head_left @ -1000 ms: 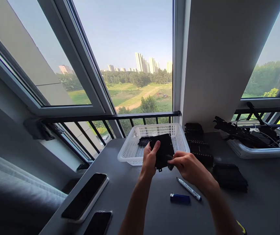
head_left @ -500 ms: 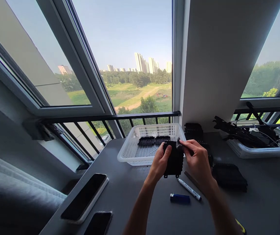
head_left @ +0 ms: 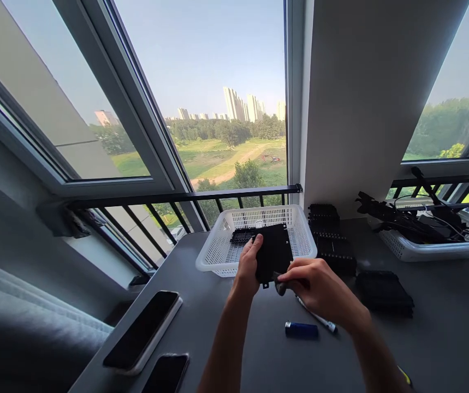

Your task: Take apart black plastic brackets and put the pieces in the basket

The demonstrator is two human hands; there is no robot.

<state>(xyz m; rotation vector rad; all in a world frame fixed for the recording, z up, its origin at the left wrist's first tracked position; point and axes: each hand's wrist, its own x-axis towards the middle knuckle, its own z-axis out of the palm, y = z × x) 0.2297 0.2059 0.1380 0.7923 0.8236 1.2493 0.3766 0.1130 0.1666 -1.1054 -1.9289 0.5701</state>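
Observation:
My left hand (head_left: 247, 267) grips a flat black plastic panel (head_left: 274, 251) by its left edge, holding it upright above the grey table (head_left: 226, 333), just in front of the white basket (head_left: 218, 254). My right hand (head_left: 320, 289) is closed at the panel's lower edge, pinching a small dark-grey piece (head_left: 280, 285) against it. More black parts (head_left: 242, 236) lie inside the basket behind the panel.
A white marker (head_left: 320, 319) and a blue lighter (head_left: 302, 329) lie under my right hand. Two phones (head_left: 142, 327) (head_left: 164, 374) rest at the left. Stacks of black panels (head_left: 334, 240) (head_left: 384, 292) sit to the right, with a white tray of cables (head_left: 422, 240) beyond. A black railing (head_left: 185, 196) and windows stand behind.
The panel went right and back left in front of the basket. My right hand dropped from the panel's top edge to its lower edge, as it was a second ago.

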